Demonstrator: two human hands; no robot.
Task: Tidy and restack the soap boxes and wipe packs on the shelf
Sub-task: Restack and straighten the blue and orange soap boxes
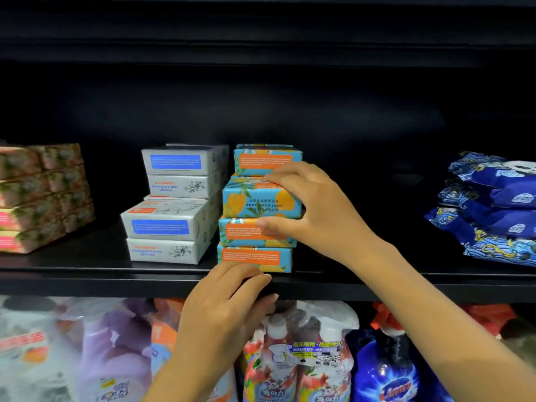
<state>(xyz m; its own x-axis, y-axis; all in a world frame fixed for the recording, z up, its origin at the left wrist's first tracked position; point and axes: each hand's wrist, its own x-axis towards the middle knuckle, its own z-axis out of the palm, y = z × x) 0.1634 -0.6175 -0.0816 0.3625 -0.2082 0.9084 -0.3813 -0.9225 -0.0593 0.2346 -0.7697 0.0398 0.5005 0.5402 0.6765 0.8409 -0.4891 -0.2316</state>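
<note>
A stack of blue-and-orange soap boxes (255, 256) stands at the front middle of the black shelf (87, 274). My right hand (313, 210) grips the second box from the top (255, 201), fingers over its top edge and thumb under it. My left hand (226, 303) rests on the shelf's front lip just below the bottom box, fingers curled over the edge. To the left stands a stack of white-and-blue soap boxes (171, 224). Pink floral soap boxes (37, 198) are stacked at the far left. Blue wipe packs (493, 210) lie piled at the right.
The shelf below holds bottles and refill pouches of detergent (293, 364), right under my arms. Between the blue-and-orange stack and the wipe packs the shelf is bare and dark. Another dark shelf board runs overhead.
</note>
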